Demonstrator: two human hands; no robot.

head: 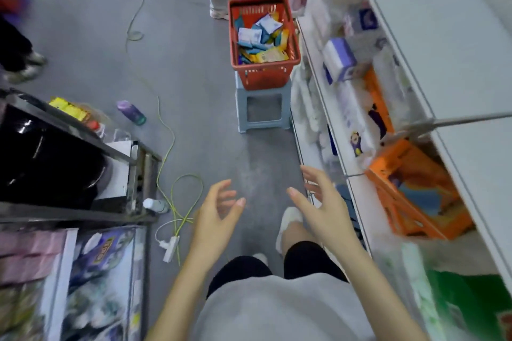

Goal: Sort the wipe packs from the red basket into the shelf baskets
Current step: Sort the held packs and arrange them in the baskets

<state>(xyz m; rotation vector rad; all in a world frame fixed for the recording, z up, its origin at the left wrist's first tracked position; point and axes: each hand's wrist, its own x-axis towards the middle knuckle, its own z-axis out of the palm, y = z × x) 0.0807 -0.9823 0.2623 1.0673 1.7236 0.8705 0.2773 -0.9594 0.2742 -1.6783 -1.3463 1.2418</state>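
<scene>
Both hands, left (pixel 214 209) and right (pixel 322 202), are open and empty, well short of the red basket (pixel 264 75) on its stool (pixel 263 108), where the packs (pixel 260 39) lie heaped: probably light, soft, slick film, best pinched across the flat faces.

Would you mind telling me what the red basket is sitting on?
The red basket sits on a small grey plastic stool on the floor, beside the shelving. The stool's top is covered by the basket, so anything between them cannot be seen.
</scene>
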